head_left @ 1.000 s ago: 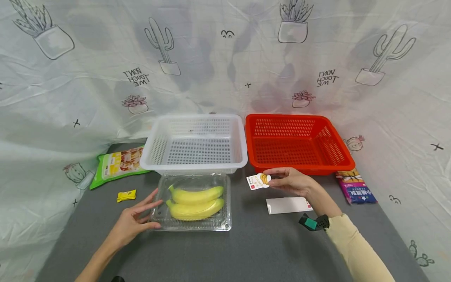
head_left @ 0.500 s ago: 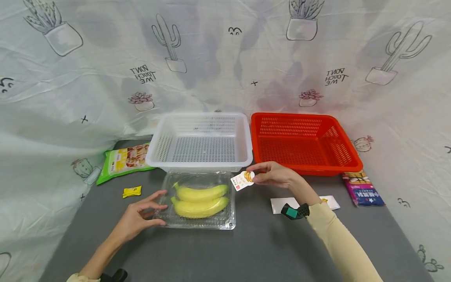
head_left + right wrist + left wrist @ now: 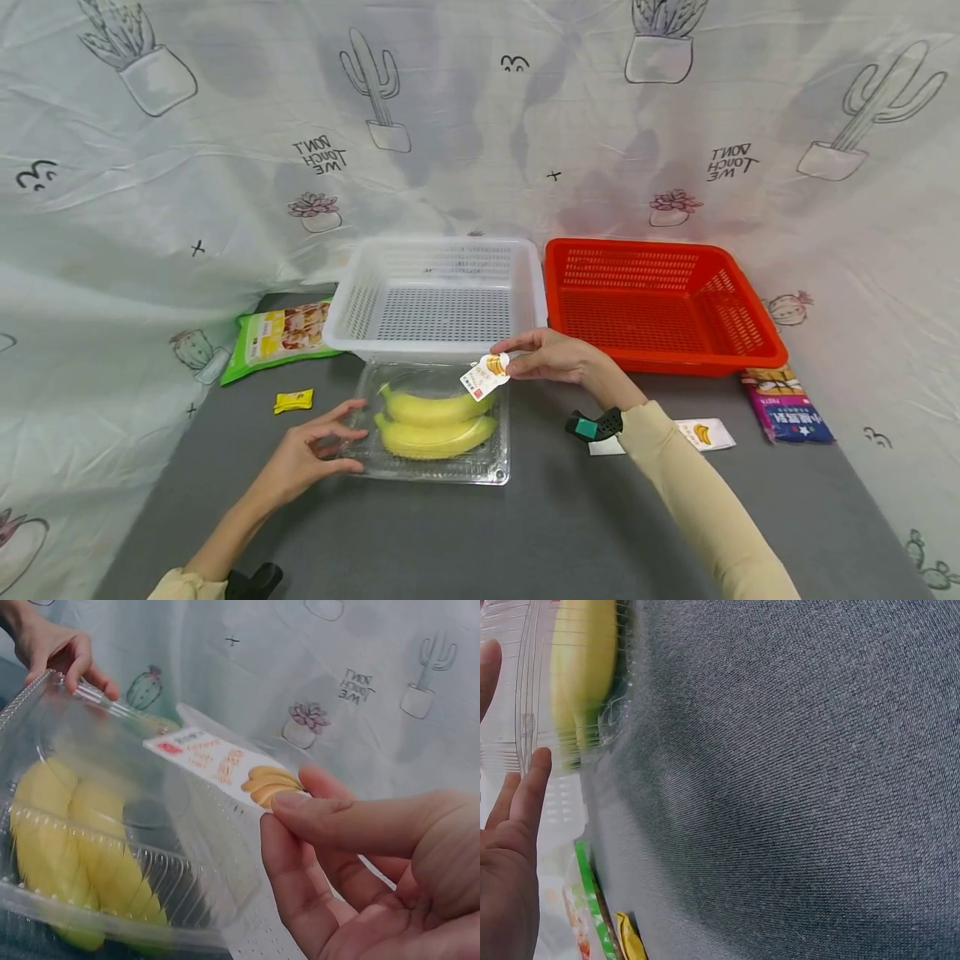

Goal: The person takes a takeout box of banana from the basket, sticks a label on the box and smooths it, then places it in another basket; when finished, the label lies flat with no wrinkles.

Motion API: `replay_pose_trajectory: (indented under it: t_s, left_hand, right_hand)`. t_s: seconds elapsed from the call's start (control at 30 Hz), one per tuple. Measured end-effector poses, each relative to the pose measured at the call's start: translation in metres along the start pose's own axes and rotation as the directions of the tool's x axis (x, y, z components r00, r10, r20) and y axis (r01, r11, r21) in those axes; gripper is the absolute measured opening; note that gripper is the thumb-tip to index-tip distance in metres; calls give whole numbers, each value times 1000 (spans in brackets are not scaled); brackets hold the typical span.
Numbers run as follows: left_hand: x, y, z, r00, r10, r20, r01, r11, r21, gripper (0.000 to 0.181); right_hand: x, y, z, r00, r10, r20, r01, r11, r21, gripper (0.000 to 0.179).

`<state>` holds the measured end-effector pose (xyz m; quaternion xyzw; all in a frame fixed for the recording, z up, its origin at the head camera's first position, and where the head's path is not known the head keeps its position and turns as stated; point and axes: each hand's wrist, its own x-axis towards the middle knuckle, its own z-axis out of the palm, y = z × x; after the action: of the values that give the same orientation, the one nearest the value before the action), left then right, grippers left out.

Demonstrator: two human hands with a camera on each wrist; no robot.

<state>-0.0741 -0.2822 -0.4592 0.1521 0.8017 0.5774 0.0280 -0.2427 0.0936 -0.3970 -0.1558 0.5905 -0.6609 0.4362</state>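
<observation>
A clear plastic clamshell box [image 3: 457, 475] lies on the grey table, two yellow bananas [image 3: 435, 438] inside it. My left hand [image 3: 313, 448] touches the box's left edge, thumb and fingers spread apart; in the left wrist view the fingers [image 3: 534, 791] look straight against the clear side. Between thumb and fingertips, my right hand [image 3: 557, 360] pinches a small white label [image 3: 483, 377] with a banana picture and red print. It hovers over the box's far right part. In the right wrist view the label [image 3: 217, 761] is tilted, apart from or touching the lid I cannot tell.
Behind the box stand a white basket [image 3: 442, 346] and a red basket [image 3: 667, 360]. A green food bag [image 3: 281, 337] and a small yellow packet [image 3: 293, 401] lie left. Banana-printed white paper [image 3: 705, 434], partly under the right forearm, and a purple snack bag [image 3: 791, 412] lie right.
My right hand has carried the label leftward, from beside the box to over its far right part. The left hand stays at the box's left edge. The head view has shifted slightly.
</observation>
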Motion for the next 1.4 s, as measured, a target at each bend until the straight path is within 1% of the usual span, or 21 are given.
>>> replay_pose_trajectory:
  t_s: [0.2,0.4,0.5,0.6,0.7,0.77,0.93,1.13,1.27,1.4]
  left_hand:
    - [1,-1,0,1000,-18,-2,18,1000,14,39]
    - [1,1,0,1000,-27,-1,27,999,18,40]
    - [1,1,0,1000,-22,-2,23,999,24,39]
    - [1,1,0,1000,-22,-4,22,999,35,39]
    - [0,2,1,1000,-24,-8,24,999,45,40]
    - [0,2,0,1000,-24,-10,25,999,44,40]
    - [-1,2,0,1000,-23,-11,24,999,41,41]
    - [-1,2,0,999,-32,-20,33,998,48,41]
    - [0,2,1,999,-47,-18,48,998,39,42]
    - [0,2,1,998,-58,-20,59,997,42,42]
  right_hand:
    - [16,-5,6,998,30,59,-27,999,-47,35]
    - [32,-9,8,985,71,158,-47,987,-151,33]
    - [42,-12,9,973,72,217,-22,975,-223,34]
    - [50,-14,12,965,69,252,4,960,-279,35]
    - [57,-17,20,957,74,279,18,949,-314,35]
    - [61,-19,26,952,81,295,25,940,-341,35]
    - [71,-23,41,939,122,322,32,901,-433,35]
    - [82,-24,51,925,152,349,55,854,-517,34]
    - [85,-26,55,922,165,350,59,833,-550,32]
    - [86,-28,58,927,155,341,75,816,-573,31]
